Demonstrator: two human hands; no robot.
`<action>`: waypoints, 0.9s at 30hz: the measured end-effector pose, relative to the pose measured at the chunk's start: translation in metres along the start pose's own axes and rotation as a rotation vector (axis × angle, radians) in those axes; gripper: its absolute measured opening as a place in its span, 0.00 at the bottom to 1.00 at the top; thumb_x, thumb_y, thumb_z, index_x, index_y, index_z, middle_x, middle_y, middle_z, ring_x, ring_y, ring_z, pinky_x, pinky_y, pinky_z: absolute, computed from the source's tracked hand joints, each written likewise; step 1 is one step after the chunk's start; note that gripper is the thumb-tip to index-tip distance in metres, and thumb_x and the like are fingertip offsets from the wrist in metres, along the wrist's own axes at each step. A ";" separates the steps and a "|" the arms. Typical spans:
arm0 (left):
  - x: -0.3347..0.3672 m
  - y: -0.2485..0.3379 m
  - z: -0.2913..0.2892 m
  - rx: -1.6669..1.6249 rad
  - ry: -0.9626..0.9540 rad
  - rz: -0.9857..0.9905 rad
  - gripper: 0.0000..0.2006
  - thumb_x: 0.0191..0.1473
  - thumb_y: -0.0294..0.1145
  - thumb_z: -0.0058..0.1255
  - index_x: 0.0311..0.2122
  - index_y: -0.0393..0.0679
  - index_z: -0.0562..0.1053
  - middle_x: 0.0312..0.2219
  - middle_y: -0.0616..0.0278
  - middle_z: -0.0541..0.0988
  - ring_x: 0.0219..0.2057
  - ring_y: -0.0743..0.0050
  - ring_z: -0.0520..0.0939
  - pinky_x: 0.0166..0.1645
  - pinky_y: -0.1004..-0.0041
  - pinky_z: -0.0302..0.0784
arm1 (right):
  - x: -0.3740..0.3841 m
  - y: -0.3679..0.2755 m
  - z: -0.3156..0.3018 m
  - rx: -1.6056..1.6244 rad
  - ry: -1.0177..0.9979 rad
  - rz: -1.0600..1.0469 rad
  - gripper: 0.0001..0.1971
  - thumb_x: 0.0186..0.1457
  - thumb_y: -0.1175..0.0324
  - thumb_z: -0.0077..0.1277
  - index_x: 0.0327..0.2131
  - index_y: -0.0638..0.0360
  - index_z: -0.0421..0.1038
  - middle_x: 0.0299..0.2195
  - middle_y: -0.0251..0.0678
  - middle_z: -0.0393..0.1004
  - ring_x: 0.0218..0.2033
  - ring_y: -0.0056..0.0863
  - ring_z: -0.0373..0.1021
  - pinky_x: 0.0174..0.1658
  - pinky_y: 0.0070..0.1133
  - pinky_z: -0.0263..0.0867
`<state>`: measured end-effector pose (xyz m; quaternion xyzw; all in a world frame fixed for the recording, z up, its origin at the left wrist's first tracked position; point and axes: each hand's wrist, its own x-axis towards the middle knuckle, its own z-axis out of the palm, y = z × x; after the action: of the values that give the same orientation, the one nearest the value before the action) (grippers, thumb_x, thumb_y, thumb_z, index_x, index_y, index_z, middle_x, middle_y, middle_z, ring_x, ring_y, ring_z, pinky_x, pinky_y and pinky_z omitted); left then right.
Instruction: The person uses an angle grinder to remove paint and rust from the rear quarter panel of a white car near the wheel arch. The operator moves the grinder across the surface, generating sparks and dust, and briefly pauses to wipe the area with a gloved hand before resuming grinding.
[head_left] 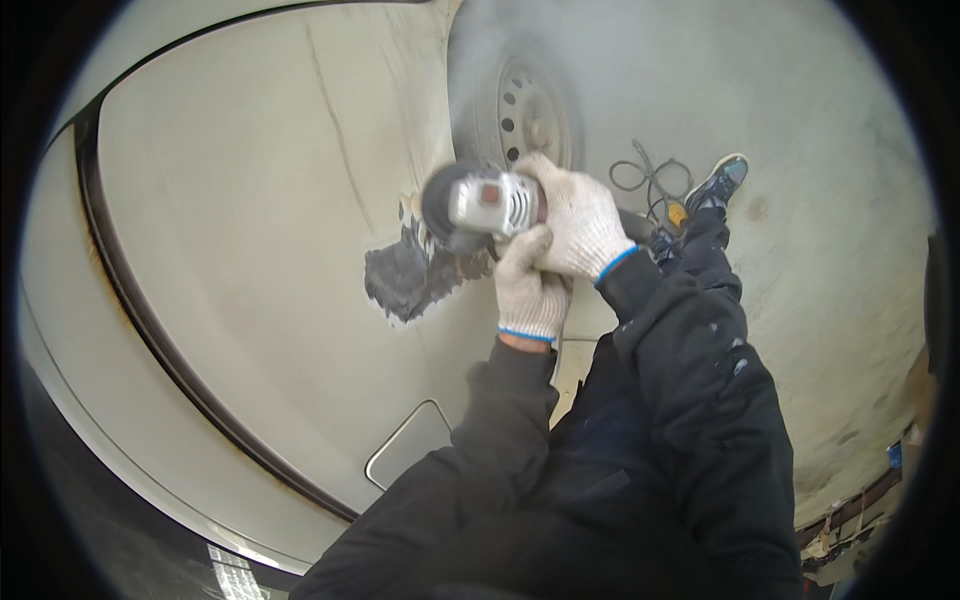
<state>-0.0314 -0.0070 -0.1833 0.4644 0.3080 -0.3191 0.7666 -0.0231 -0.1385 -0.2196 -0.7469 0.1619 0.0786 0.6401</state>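
Both my hands wear white knit gloves with blue cuffs and are closed on an angle grinder (490,203). My right hand (582,220) wraps round the grinder's body behind its silver head. Just below and to the left, my left hand (533,288) grips it from underneath; the part under its fingers is hidden. The dark disc (437,203) is at the edge of a cream vehicle panel (260,220), beside a ragged dark grey patch (395,280). Whether the disc touches the panel, I cannot tell. The grinder's head is slightly blurred.
Beyond the grinder stands a wheel with a steel rim (530,115), hazed by pale dust. A dark cable (650,180) lies coiled on the floor by a yellow item (677,214) and my shoe (722,180). A small flap outline (410,440) marks the near panel. Clutter lies at lower right.
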 end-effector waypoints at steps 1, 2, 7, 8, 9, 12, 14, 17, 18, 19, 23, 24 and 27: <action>0.001 -0.004 0.000 0.012 0.114 -0.025 0.28 0.58 0.29 0.52 0.64 0.38 0.67 0.59 0.51 0.75 0.62 0.52 0.75 0.67 0.51 0.71 | -0.005 0.000 -0.001 -0.032 -0.057 0.028 0.32 0.42 0.56 0.67 0.52 0.53 0.70 0.37 0.52 0.81 0.42 0.53 0.79 0.47 0.43 0.75; -0.006 -0.010 -0.002 -0.008 0.194 -0.064 0.30 0.57 0.28 0.52 0.66 0.39 0.66 0.60 0.51 0.74 0.63 0.52 0.74 0.68 0.51 0.71 | -0.010 0.000 0.000 -0.080 -0.091 0.055 0.33 0.41 0.55 0.67 0.52 0.53 0.70 0.37 0.53 0.81 0.42 0.53 0.80 0.48 0.42 0.75; -0.008 -0.012 -0.009 -0.077 0.025 0.025 0.23 0.59 0.21 0.53 0.60 0.38 0.71 0.53 0.57 0.79 0.56 0.64 0.80 0.64 0.62 0.75 | -0.010 -0.005 0.007 -0.021 -0.053 0.051 0.35 0.42 0.50 0.68 0.52 0.53 0.70 0.36 0.53 0.82 0.42 0.56 0.79 0.49 0.41 0.75; -0.001 -0.007 -0.008 -0.056 -0.030 0.088 0.20 0.60 0.23 0.54 0.57 0.36 0.73 0.50 0.58 0.80 0.54 0.67 0.81 0.62 0.64 0.77 | -0.003 -0.006 0.004 0.007 0.004 -0.014 0.34 0.42 0.51 0.69 0.52 0.53 0.70 0.36 0.53 0.82 0.42 0.56 0.79 0.49 0.41 0.75; 0.005 -0.004 -0.004 -0.086 -0.066 0.085 0.13 0.61 0.24 0.54 0.51 0.35 0.76 0.46 0.60 0.81 0.51 0.69 0.82 0.58 0.67 0.77 | 0.003 -0.006 0.000 0.009 0.032 -0.061 0.35 0.40 0.53 0.70 0.53 0.53 0.70 0.36 0.53 0.82 0.42 0.56 0.80 0.48 0.41 0.75; 0.013 -0.010 0.013 -0.158 0.070 -0.023 0.13 0.62 0.22 0.53 0.51 0.34 0.76 0.46 0.59 0.81 0.51 0.69 0.82 0.59 0.67 0.77 | 0.011 -0.009 -0.016 -0.115 0.000 -0.045 0.35 0.40 0.55 0.71 0.52 0.54 0.71 0.36 0.53 0.82 0.42 0.55 0.80 0.47 0.41 0.75; 0.011 -0.024 0.021 -0.275 0.149 -0.028 0.19 0.62 0.21 0.52 0.58 0.34 0.73 0.51 0.55 0.80 0.55 0.67 0.81 0.63 0.65 0.76 | 0.011 -0.010 -0.023 -0.169 -0.102 -0.018 0.33 0.38 0.58 0.71 0.50 0.54 0.72 0.36 0.50 0.82 0.42 0.53 0.80 0.47 0.41 0.75; 0.016 -0.041 0.021 -0.310 -0.008 0.240 0.22 0.59 0.19 0.51 0.60 0.35 0.72 0.53 0.55 0.79 0.56 0.63 0.81 0.65 0.62 0.75 | 0.025 -0.005 -0.026 -0.203 -0.123 -0.207 0.39 0.32 0.53 0.75 0.50 0.56 0.73 0.36 0.46 0.82 0.39 0.50 0.81 0.45 0.37 0.76; 0.021 -0.044 0.020 -0.282 -0.040 0.333 0.23 0.59 0.19 0.50 0.60 0.35 0.71 0.53 0.55 0.79 0.56 0.62 0.81 0.65 0.62 0.75 | 0.032 0.000 -0.027 -0.193 -0.072 -0.313 0.39 0.31 0.54 0.75 0.50 0.56 0.73 0.36 0.46 0.82 0.39 0.50 0.81 0.45 0.36 0.76; 0.028 -0.047 0.020 -0.275 -0.057 0.451 0.23 0.58 0.19 0.50 0.60 0.36 0.71 0.53 0.55 0.79 0.56 0.62 0.81 0.65 0.61 0.75 | 0.041 0.006 -0.030 -0.182 -0.074 -0.367 0.39 0.30 0.54 0.76 0.49 0.56 0.73 0.36 0.46 0.82 0.39 0.50 0.81 0.45 0.36 0.76; 0.050 -0.057 0.040 -0.434 -0.115 0.387 0.25 0.55 0.20 0.52 0.59 0.35 0.71 0.53 0.54 0.79 0.54 0.62 0.81 0.62 0.63 0.77 | 0.058 0.019 -0.042 -0.216 -0.095 -0.485 0.38 0.28 0.59 0.75 0.48 0.55 0.74 0.35 0.45 0.82 0.38 0.49 0.81 0.43 0.35 0.76; 0.052 -0.060 0.045 -0.468 -0.151 0.391 0.25 0.54 0.21 0.52 0.59 0.34 0.72 0.53 0.55 0.79 0.54 0.63 0.82 0.61 0.63 0.78 | 0.060 0.019 -0.044 -0.258 -0.134 -0.486 0.37 0.28 0.59 0.75 0.48 0.55 0.74 0.35 0.46 0.82 0.38 0.49 0.81 0.43 0.35 0.76; 0.067 -0.067 0.050 -0.349 -0.086 0.650 0.25 0.55 0.24 0.55 0.59 0.35 0.72 0.51 0.60 0.80 0.52 0.72 0.82 0.58 0.67 0.78 | 0.066 0.012 -0.040 -0.269 -0.152 -0.561 0.36 0.30 0.61 0.72 0.49 0.55 0.74 0.34 0.43 0.82 0.37 0.47 0.81 0.44 0.36 0.75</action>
<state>-0.0341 -0.0904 -0.2502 0.3864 0.1618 -0.0211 0.9078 0.0306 -0.1883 -0.2453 -0.8323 -0.1104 -0.0249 0.5427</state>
